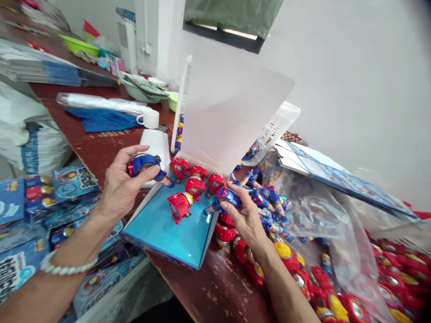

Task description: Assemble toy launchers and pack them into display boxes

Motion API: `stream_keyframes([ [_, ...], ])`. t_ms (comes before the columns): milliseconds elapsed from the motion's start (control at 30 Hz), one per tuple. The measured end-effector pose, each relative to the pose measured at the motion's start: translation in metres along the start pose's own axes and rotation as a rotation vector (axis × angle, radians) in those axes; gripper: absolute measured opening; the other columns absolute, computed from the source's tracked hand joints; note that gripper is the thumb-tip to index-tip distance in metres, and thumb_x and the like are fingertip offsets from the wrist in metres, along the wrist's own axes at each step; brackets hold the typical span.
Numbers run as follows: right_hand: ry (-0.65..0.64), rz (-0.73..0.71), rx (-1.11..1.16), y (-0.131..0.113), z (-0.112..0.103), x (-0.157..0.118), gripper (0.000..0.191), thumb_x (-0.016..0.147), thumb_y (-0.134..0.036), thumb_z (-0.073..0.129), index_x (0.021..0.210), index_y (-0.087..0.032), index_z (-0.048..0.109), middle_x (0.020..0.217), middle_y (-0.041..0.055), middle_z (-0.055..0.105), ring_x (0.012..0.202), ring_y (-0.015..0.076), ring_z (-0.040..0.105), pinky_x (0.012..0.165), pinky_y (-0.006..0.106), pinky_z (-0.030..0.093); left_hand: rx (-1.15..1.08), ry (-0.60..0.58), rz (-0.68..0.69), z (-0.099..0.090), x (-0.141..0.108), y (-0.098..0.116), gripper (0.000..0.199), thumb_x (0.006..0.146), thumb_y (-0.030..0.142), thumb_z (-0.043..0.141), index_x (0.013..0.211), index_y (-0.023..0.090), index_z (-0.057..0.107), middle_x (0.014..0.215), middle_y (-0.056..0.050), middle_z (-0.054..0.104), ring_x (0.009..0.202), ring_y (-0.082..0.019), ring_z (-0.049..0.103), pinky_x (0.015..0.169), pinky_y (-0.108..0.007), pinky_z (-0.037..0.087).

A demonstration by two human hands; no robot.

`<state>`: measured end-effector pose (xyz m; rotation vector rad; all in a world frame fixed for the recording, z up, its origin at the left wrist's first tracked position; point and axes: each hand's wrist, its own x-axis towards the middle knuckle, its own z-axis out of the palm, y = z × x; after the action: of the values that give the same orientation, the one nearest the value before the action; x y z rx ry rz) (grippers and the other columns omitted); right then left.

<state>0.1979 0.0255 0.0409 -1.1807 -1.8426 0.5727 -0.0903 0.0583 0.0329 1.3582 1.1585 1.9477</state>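
My left hand [123, 179] is closed around a blue toy launcher [145, 165] with a stick-like end, held over the left rim of an open cardboard box [164, 229]. A second blue toy launcher [226, 197] sits in my right hand [245, 215], its fingers wrapped on it at the box's right edge. Several red toys [180, 207] with silver and yellow parts lie inside the box, on its bright blue inner face. The box's pale lid [232, 103] stands raised behind them.
Blue toys [269, 202] and red toys [296, 273] are heaped right of the box, beside clear plastic bags [323, 220]. Behind the lid stands a white basket [286, 116]. Flat printed boxes [336, 175] lean at right. Packed boxes [74, 184] fill the lower left; a white mug [150, 119] stands on the table.
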Motion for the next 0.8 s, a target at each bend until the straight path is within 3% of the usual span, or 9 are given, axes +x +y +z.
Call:
stream_keyframes([
  [167, 0.121, -0.053, -0.031, 0.005, 0.005, 0.003, 0.045, 0.086, -0.032, 0.061, 0.128, -0.023, 0.048, 0.121, 0.0062, 0.059, 0.107, 0.0205, 0.057, 0.094, 0.035, 0.044, -0.07, 0.02, -0.118, -0.004, 0.005, -0.021, 0.056, 0.06, 0.019, 0.084, 0.11, 0.018, 0.059, 0.092, 0.003, 0.065, 0.078, -0.011, 0.059, 0.066, -0.019, 0.049],
  [333, -0.062, -0.041, 0.055, 0.002, 0.007, -0.004, 0.046, 0.086, -0.035, 0.063, 0.128, -0.024, 0.049, 0.111, 0.0042, 0.062, 0.095, 0.0182, 0.06, 0.083, 0.03, 0.05, -0.083, -0.023, -0.19, -0.003, -0.002, -0.027, 0.053, 0.062, 0.024, 0.083, 0.108, 0.019, 0.057, 0.097, 0.001, 0.065, 0.08, -0.014, 0.06, 0.065, -0.022, 0.052],
  [533, 0.058, -0.078, 0.037, 0.006, 0.009, -0.004, 0.047, 0.085, -0.033, 0.064, 0.128, -0.026, 0.048, 0.121, 0.0041, 0.058, 0.108, 0.0193, 0.056, 0.095, 0.033, 0.044, -0.041, -0.021, -0.191, -0.003, -0.012, -0.031, 0.051, 0.066, 0.027, 0.08, 0.111, 0.02, 0.056, 0.101, -0.002, 0.065, 0.085, -0.015, 0.06, 0.066, -0.021, 0.05],
  [700, -0.073, -0.047, 0.024, 0.0, 0.01, -0.005, 0.046, 0.085, -0.035, 0.064, 0.127, -0.025, 0.049, 0.112, 0.0035, 0.062, 0.097, 0.0181, 0.061, 0.085, 0.029, 0.048, 0.017, -0.025, -0.17, -0.005, -0.014, -0.033, 0.05, 0.066, 0.028, 0.079, 0.11, 0.018, 0.058, 0.101, -0.002, 0.065, 0.089, -0.016, 0.059, 0.083, -0.028, 0.047],
  [800, -0.111, -0.027, -0.024, 0.001, 0.01, 0.002, 0.046, 0.087, -0.037, 0.06, 0.129, -0.024, 0.048, 0.107, 0.0044, 0.064, 0.093, 0.0192, 0.062, 0.082, 0.031, 0.05, 0.054, -0.039, -0.198, -0.006, -0.013, -0.034, 0.053, 0.067, 0.03, 0.078, 0.114, 0.018, 0.058, 0.102, -0.003, 0.065, 0.088, -0.017, 0.06, 0.084, -0.03, 0.047],
])
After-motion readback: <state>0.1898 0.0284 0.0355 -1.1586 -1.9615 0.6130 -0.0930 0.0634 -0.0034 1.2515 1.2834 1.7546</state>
